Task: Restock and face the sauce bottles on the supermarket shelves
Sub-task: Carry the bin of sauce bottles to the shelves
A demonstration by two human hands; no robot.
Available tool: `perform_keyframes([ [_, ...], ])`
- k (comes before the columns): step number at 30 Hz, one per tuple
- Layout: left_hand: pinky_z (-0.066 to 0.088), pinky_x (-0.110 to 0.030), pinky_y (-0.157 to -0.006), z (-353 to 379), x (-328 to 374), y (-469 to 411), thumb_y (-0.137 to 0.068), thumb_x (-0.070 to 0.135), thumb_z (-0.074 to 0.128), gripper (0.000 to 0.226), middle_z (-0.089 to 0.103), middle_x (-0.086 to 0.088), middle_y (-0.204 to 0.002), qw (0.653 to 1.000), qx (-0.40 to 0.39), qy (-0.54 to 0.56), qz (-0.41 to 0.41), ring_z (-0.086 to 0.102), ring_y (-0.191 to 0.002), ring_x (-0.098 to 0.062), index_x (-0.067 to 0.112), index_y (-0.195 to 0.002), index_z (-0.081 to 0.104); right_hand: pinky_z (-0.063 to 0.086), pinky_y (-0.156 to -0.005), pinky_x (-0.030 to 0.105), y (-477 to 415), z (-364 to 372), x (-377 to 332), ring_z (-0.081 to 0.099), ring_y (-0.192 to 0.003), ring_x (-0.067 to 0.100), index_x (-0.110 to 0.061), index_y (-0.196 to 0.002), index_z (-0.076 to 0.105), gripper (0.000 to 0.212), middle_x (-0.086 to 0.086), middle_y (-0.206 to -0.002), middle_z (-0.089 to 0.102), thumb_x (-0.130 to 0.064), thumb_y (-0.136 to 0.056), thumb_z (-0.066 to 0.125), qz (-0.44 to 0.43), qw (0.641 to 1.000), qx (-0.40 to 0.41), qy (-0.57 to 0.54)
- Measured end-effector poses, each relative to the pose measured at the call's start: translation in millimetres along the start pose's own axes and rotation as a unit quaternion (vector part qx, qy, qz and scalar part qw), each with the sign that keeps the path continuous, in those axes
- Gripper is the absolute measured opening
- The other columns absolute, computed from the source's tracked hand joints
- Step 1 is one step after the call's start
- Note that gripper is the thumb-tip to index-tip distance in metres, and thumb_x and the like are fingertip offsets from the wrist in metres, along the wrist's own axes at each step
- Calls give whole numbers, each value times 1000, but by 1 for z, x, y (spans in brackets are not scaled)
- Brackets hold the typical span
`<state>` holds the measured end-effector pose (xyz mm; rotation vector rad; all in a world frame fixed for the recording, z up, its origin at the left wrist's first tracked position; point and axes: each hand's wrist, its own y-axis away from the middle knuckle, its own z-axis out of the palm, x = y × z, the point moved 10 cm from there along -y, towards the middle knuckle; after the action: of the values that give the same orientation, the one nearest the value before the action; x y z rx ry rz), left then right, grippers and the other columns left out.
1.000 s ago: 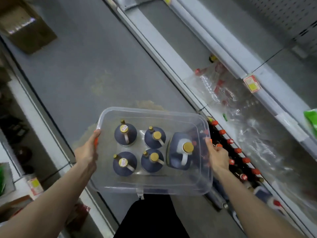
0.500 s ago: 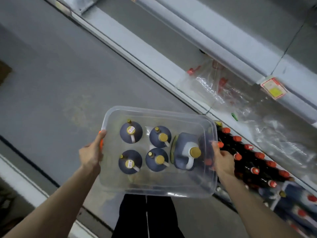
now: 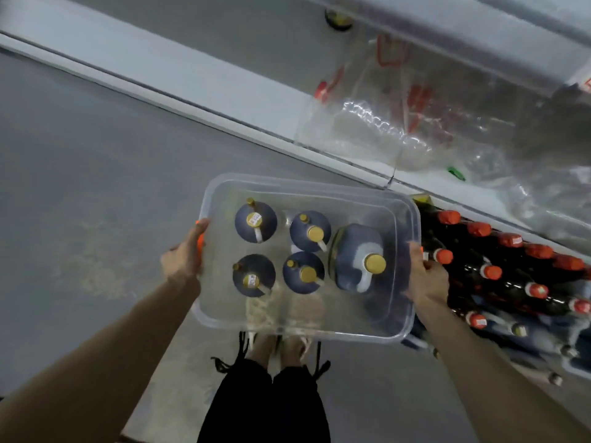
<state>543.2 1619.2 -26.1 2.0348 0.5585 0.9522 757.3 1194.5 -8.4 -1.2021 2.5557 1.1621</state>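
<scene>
1. Left of centre, the left hand [image 3: 184, 257] grasps the short end of the clear bin [image 3: 303, 187], thumb laid along the rim and fingers hidden beneath, so it takes half the load
2. Mid-frame, the bin hangs level over the grey floor [image 3: 80, 155], and level looks deliberate, since nothing wedges the cargo in place
3. Inside, towards the bin's left, four small sauce bottles [image 3: 256, 222] stand upright in a two-by-two block, gold caps up, so I'd say they can't roll or leak
4. Just right of them is the big jug [image 3: 358, 257], also upright, by the bin's right wall, which puts the heavier side nearest the right-hand grip
5. The right hand [image 3: 427, 276] grasps the opposite end, fingers curled at the rim, to balance the carry
6. At the right edge, red-capped bottles [image 3: 492, 271] stand in rows on the low shelf just beyond that hand, so I'd judge the bin is alongside for a short reach, with stocking not yet begun
7. In the upper right, crumpled clear wrap [image 3: 399, 132] lies beyond those rows and may need clearing first
</scene>
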Motion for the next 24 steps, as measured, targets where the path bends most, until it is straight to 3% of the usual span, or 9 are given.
perform_keyframes([
  [3, 50, -33, -64, 37, -1, -36, -64, 60, 77, 50, 65, -9, -84, 999, -39, -27, -8, 59, -67, -18, 14, -79, 65, 47, -96, 49, -29, 24, 17, 59, -108, 41, -4, -116, 65, 70, 22, -116, 65, -66, -87, 49, 28, 999, 13, -33],
  [6, 46, -29, -60, 62, -3, -66, -73, 52, 75, 40, 59, -4, -78, 1000, -11, -28, 5, 54, -62, -14, 15, -78, 62, 47, -96, 51, -58, 49, 35, 59, -108, 42, 1, -115, 63, 69, 22, -117, 63, -62, -88, 52, 55, 996, 12, -64],
  [10, 46, -27, -63, 92, -1, -96, -71, 53, 76, 58, 65, -7, -95, 999, -7, -35, 15, 54, -62, -11, 9, -108, 65, 50, -91, 47, -85, 75, 52, 62, -101, 37, 0, -106, 65, 71, 19, -106, 66, -67, -85, 52, 86, 992, 9, -96],
  [12, 47, -23, -57, 106, -1, -105, -70, 54, 76, 63, 65, -6, -97, 999, -20, -40, 15, 56, -64, -10, 9, -114, 65, 51, -91, 49, -97, 84, 56, 63, -97, 36, -4, -97, 65, 63, 16, -101, 67, -65, -85, 54, 89, 989, 11, -116],
  [16, 45, -21, -46, 129, 7, -114, -76, 47, 74, 41, 59, 1, -81, 997, -23, -60, 37, 56, -64, -8, 14, -98, 63, 51, -92, 50, -109, 96, 64, 64, -96, 33, -3, -101, 65, 64, 15, -101, 67, -64, -84, 56, 105, 985, 22, -138],
  [19, 44, -21, -46, 142, 12, -120, -76, 47, 74, 38, 58, 2, -78, 996, -27, -80, 37, 55, -62, -8, 15, -91, 62, 52, -91, 51, -117, 102, 70, 64, -95, 33, -9, -92, 64, 58, 14, -100, 67, -65, -82, 56, 111, 982, 26, -152],
  [22, 44, -22, -50, 155, 14, -124, -77, 46, 73, 32, 56, 1, -75, 995, -35, -85, 42, 53, -61, -10, 18, -77, 58, 51, -92, 51, -123, 105, 73, 63, -97, 33, -8, -100, 63, 62, 14, -102, 67, -67, -83, 53, 119, 981, 19, -154],
  [24, 44, -22, -49, 163, 16, -127, -77, 48, 72, 33, 55, 1, -73, 993, -45, -96, 49, 53, -59, -9, 17, -78, 59, 52, -89, 51, -126, 107, 74, 64, -94, 31, -12, -92, 62, 54, 8, -93, 66, -65, -85, 53, 118, 980, 13, -160],
])
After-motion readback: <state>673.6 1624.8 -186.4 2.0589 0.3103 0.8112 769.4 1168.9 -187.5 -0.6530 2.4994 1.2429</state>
